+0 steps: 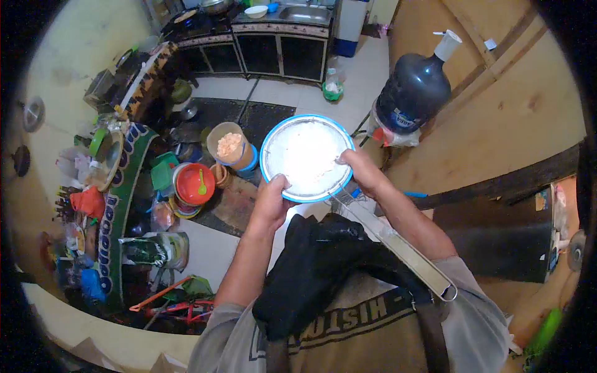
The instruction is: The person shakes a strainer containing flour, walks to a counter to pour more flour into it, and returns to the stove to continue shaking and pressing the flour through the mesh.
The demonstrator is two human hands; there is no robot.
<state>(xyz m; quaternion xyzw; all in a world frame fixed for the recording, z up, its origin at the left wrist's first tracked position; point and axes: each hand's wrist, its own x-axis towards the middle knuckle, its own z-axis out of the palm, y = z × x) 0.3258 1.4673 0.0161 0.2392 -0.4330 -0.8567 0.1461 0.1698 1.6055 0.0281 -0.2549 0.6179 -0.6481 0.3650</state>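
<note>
In front of my chest I hold a round, blue-rimmed basin (263, 163) between both hands. White powder (305, 152) spreads across it, very bright under the light. A sieve's long metal handle (404, 248) sticks out from its near right edge, slanting toward my right side. The sieve's round part appears to sit inside the basin. My left hand (272, 200) grips the near left edge, thumb on top. My right hand (362, 172) grips the right edge, its thumb over the rim. The fingers of both hands are hidden underneath.
A bucket of pale orange pieces (230, 144) stands beyond my left hand, beside a red bowl (194, 184) with a green spoon. A large water jug (413, 93) is at the right. A cluttered table (121, 211) lines the left; a sink counter (280, 28) is at the back.
</note>
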